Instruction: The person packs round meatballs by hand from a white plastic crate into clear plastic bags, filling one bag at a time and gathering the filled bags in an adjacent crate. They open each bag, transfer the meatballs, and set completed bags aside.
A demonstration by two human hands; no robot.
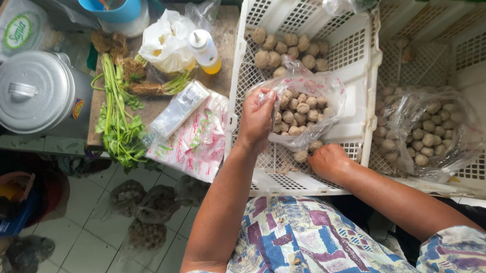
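Left hand: your left hand [257, 117] pinches the gathered mouth of a clear plastic bag [305, 110], fingers closed on the film at its upper left edge.
Bag: it lies tilted over the white slatted crate [359, 62], part filled with pale brown meatballs [295, 114] that sit just right of and below your grip.
Right hand: your right hand [328, 161] rests low in the same crate, just under the bag's bottom, curled down among a few loose balls; whether it holds one cannot be told.
Loose stock: more meatballs [291, 49] lie heaped at the crate's far end, well above your left hand.
Second crate: to the right, another white crate [481, 45] holds a second clear bag of balls [430, 132], apart from both hands.
Table: left of the crate, a worn board [152, 106] carries green stalks [115, 118], a stack of printed plastic bags [196, 140], a squeeze bottle [205, 51] and a crumpled white bag [165, 42].
Beyond: a lidded metal pot [31, 90] stands at the far left, over a tiled floor [90, 261].
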